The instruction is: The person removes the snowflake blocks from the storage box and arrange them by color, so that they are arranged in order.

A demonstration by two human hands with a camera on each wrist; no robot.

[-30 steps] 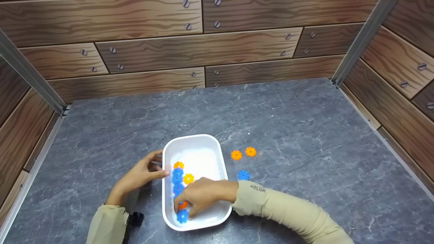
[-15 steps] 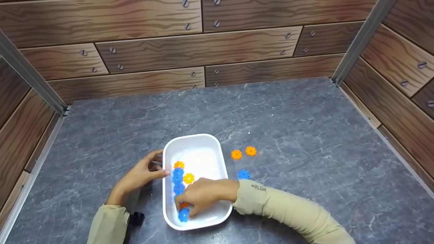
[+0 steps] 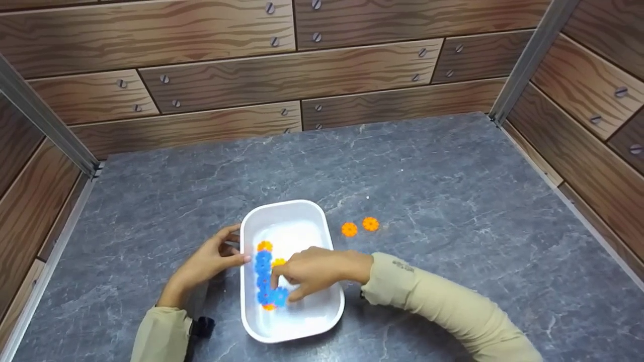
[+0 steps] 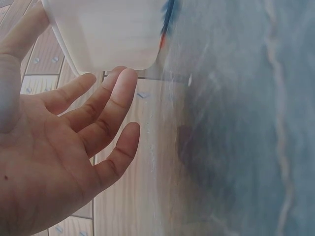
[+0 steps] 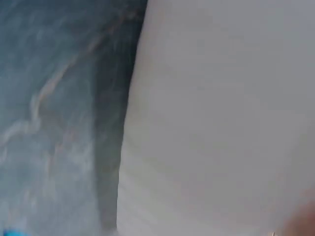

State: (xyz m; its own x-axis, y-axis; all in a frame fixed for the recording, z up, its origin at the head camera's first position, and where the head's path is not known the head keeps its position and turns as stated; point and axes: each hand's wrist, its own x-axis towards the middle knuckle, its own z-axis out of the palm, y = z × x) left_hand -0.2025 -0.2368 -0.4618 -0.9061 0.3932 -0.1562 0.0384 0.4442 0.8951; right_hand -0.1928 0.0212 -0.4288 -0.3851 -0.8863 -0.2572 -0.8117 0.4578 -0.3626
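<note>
Right hand (image 3: 309,271) reaches into the tray (image 3: 312,319), thumb and finger pinching a blue piece (image 3: 279,296) above the tray floor or on it; can't tell which. Left hand (image 3: 209,259) at the tray's left side, fingers loosely spread outside, thumb tip at the rim. Hands apart.

Beside the pinched piece, along the left wall: a row of blue pieces (image 3: 263,271), a yellow-orange piece (image 3: 264,246) at the far end, an orange piece (image 3: 269,307) at the near end. Yellow piece (image 3: 278,262) partly hidden behind the right hand. Outside, right of the tray, two orange pieces (image 3: 349,230) on the grey table (image 3: 453,201).

Step, by my judgement: placing or shifting the blue piece within the tray. Next move probably calls for a clean release without nudging neighbours.
</note>
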